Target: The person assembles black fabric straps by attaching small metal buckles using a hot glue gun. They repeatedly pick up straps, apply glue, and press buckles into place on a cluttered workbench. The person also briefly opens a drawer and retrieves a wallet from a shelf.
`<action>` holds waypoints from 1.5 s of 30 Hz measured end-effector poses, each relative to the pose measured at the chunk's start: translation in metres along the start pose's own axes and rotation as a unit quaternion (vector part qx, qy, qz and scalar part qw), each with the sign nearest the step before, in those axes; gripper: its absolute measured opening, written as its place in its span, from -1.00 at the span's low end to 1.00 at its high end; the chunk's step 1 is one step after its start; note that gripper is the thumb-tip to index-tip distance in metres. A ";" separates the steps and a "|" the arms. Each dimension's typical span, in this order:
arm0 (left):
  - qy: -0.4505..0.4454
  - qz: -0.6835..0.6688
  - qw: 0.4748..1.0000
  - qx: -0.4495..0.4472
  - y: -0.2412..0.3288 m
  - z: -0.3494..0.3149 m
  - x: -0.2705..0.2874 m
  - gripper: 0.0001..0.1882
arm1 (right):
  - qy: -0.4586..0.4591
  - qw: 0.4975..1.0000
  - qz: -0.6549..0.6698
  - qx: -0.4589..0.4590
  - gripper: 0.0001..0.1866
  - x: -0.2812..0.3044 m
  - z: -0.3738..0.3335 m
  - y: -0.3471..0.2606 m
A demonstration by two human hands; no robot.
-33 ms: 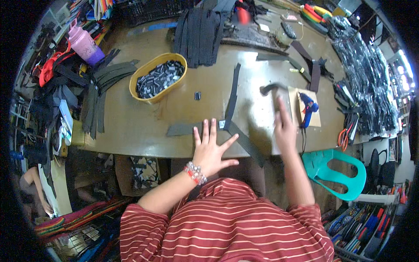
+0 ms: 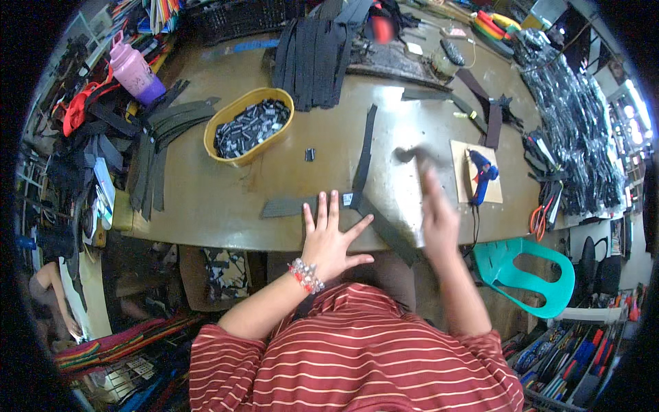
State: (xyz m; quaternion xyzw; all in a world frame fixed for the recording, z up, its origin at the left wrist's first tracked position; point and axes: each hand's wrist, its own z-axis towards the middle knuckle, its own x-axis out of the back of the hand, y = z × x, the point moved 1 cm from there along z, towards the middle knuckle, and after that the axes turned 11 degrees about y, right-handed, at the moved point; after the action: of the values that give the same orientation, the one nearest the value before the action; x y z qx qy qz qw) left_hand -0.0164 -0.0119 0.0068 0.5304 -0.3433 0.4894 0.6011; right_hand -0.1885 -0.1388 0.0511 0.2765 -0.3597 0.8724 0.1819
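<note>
My left hand [image 2: 327,240] lies with its fingers spread at the table's near edge, its fingertips over a dark fabric strip [image 2: 281,207]. That strip meets two more at a junction, where a small white label [image 2: 348,199] shows. One of them, a narrow black strip [image 2: 366,144], runs away from me; the other, a dark strip [image 2: 388,230], slants over the near edge. To the right, my right hand [image 2: 441,226] is closed round the handle of a hammer [image 2: 406,154]. Hand and hammer are smeared by motion, above the table and apart from the strips.
A yellow tub [image 2: 209,141] of small dark pieces stands left, with one black piece [image 2: 310,154] beside it. On the right, a blue glue gun [image 2: 484,178] lies on a tan board [image 2: 458,158], near orange-handled scissors [image 2: 537,221]. A green stool [image 2: 559,275] stands below the table edge.
My right hand and the hammer have shifted left and slightly toward me. My left hand stays spread in nearly the same place.
</note>
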 end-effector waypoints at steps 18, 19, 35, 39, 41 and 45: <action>0.103 0.058 0.992 -0.053 0.002 -0.014 -0.021 -0.29 | -0.180 0.956 0.054 -0.225 -0.52 -0.019 0.009 0.018; 0.123 0.046 0.990 -0.050 0.003 -0.022 -0.020 -0.34 | -0.084 0.988 -0.006 -0.132 -0.50 -0.018 0.009 0.031; 0.563 -0.665 0.467 0.151 -0.367 0.081 0.127 -0.74 | 0.046 0.968 -0.243 -0.043 -0.62 -0.019 -0.012 0.065; 0.654 -0.641 0.292 0.276 -0.399 0.057 0.099 -0.71 | 0.057 0.971 -0.225 -0.055 -0.63 -0.018 -0.012 0.062; 0.616 -0.710 0.176 0.292 -0.349 0.072 0.102 -0.59 | 0.057 0.971 -0.229 -0.048 -0.65 -0.019 -0.009 0.059; 0.323 -0.891 0.316 0.046 -0.182 0.113 0.160 -0.50 | 0.051 0.966 -0.248 -0.045 -0.67 -0.019 -0.005 0.055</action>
State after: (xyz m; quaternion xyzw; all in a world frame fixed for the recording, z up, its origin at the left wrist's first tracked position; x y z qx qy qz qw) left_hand 0.2152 -0.0785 0.1238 0.3432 0.5809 -0.1934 0.7123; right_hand -0.2039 -0.1745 0.0072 0.3035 -0.3089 0.7958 0.4233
